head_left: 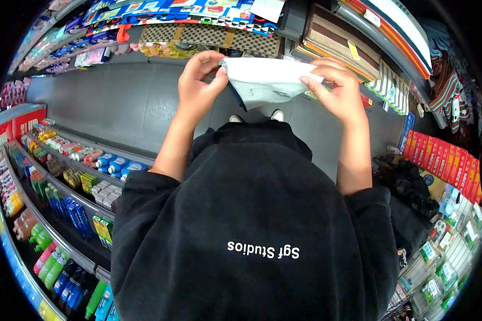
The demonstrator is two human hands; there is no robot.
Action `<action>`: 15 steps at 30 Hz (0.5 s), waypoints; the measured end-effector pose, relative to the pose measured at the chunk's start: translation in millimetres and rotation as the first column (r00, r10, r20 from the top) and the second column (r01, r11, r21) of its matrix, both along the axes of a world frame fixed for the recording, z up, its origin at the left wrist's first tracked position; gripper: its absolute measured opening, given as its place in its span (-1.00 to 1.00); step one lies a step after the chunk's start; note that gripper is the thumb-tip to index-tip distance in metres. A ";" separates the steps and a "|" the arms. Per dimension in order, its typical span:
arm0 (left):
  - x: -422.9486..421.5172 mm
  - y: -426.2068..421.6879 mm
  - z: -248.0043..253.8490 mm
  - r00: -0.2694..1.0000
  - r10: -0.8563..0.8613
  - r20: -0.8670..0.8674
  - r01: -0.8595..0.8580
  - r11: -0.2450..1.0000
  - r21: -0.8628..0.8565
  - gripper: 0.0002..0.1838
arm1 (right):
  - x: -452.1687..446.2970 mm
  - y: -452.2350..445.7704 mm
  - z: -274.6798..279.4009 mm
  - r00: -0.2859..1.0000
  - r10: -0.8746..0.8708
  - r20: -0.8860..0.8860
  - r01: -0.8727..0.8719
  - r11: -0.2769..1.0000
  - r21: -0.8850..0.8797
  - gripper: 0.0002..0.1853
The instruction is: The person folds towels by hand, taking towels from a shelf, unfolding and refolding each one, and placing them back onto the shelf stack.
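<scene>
A piece of light grey and white cloth (268, 80) is stretched between my two hands, above the aisle floor. It narrows toward the bottom, and a dark strip shows along its lower left side; what kind of garment or cloth it is, I cannot tell. My left hand (202, 80) pinches the upper left corner between thumb and fingers. At the upper right corner, my right hand (334, 85) grips the other end the same way. Beyond the cloth are shelves with folded textiles.
Striped folded towels (343, 40) lie on the shelf ahead to the right. A checkered box (209, 38) sits on the shelf ahead. Shelves of bottles (112, 163) and boxes line the left. Red boxes (439, 160) and hanging packets (447, 270) are on the right. Grey floor (128, 101) lies between.
</scene>
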State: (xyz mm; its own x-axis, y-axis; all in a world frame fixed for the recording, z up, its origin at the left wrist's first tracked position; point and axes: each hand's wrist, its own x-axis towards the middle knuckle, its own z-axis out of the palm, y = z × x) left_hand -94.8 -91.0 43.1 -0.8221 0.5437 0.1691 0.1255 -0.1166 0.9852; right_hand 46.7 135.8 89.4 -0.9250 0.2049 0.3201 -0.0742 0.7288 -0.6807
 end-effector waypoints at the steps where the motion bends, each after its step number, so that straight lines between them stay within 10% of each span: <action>1: -0.1 1.7 1.9 1.000 0.009 0.009 -0.009 1.000 0.011 -0.72 | 0.2 -0.7 1.2 1.000 0.001 0.000 -0.001 1.000 0.000 -0.81; 15: -4.8 23.4 13.0 0.986 -0.068 -0.155 0.084 0.992 0.096 -0.69 | 11.3 -3.4 12.4 0.973 -0.141 0.181 0.184 0.951 -0.250 -0.83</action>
State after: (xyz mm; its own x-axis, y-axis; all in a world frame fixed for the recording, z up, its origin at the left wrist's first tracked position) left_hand -99.6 -67.6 56.2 -0.7399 0.5772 0.3454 0.2586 -0.2300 0.9382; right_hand 57.9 132.4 101.8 -0.9065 0.4134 0.0861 0.1547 0.5149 -0.8432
